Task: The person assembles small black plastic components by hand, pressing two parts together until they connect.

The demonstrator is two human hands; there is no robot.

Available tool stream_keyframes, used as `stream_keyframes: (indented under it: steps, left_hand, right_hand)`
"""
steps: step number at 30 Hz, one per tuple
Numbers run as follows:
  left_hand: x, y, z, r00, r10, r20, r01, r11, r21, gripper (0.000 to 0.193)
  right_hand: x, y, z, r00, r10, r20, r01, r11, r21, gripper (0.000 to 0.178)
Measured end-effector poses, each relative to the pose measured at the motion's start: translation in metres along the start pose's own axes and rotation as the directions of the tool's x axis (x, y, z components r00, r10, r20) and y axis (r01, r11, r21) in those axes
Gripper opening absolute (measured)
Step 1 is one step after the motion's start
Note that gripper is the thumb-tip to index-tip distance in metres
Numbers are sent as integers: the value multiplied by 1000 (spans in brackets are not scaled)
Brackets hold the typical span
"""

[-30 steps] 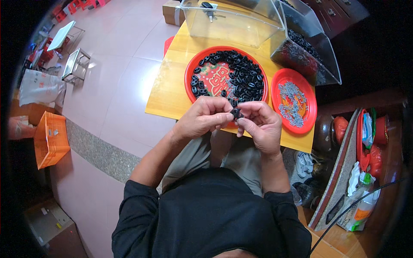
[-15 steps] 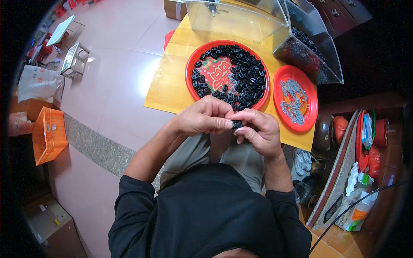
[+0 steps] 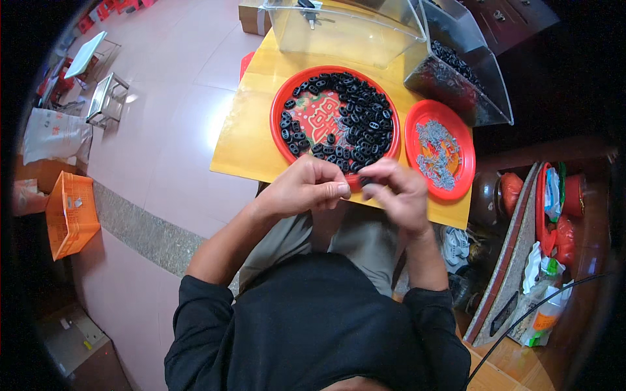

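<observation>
The left hand point(image 3: 306, 186) and the right hand point(image 3: 404, 195) are held a little apart above the near edge of a yellow wooden desk point(image 3: 244, 143). A small black oval piece with holes point(image 3: 366, 180) is pinched between the thumb and fingers of the right hand, which is blurred, so the exact grip cannot be made out. The fingers of the left hand are curled, with the thumb laid against the index finger; whether anything is held there cannot be told. Just beyond both hands, a large round red plastic tray with a printed bottom point(image 3: 274, 118) is set on the desk, and many loose black oval pieces point(image 3: 368, 124) are heaped on it, most thickly toward the side of the right hand. Beyond the right hand and to its right, a smaller oval red plastic plate point(image 3: 468, 156) is placed beside the tray, and small silvery-grey parts point(image 3: 440, 150) are scattered over it. Farther beyond the hands, past the tray, a clear plastic box point(image 3: 345, 39) is stood on the desk. Beside it, past the plate, more black pieces point(image 3: 456, 62) are contained in a second, tilted-looking clear bin point(image 3: 492, 98). Far to the left of the left hand, an orange plastic crate point(image 3: 72, 215) is seen.
</observation>
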State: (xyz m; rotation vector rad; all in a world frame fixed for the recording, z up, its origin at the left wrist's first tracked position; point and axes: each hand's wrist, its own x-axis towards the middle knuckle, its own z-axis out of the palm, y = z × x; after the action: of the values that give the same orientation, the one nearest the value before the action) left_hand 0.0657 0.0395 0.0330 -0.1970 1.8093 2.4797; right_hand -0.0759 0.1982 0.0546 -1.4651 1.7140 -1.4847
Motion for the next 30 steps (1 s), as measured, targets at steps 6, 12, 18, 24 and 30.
stream_keyframes:
  steps: [6, 12, 18, 24, 30]
  left_hand:
    - [-27, -9, -29, 946, 69, -318, -53, 997, 59, 13]
    - [-38, -15, -36, 904, 52, -425, -39, 998, 40, 14]
    - [-45, -27, -37, 890, 17, -457, -5, 1000, 27, 15]
    - [-46, -26, -32, 895, -2, -446, -10, 1000, -26, 14]
    - [-42, -31, -27, 904, 72, -422, -69, 997, 23, 14]
  right_hand:
    - [58, -10, -132, 765, -96, -637, -15, 986, -166, 22]
    - [108, 50, -279, 633, -171, -755, -150, 930, -337, 29]
    - [116, 56, -219, 661, -342, -668, -118, 832, -543, 26]
    - [83, 35, -37, 947, -306, 97, 313, 818, -481, 11]
    - [85, 57, 17, 908, -176, 381, 400, 636, -660, 4]
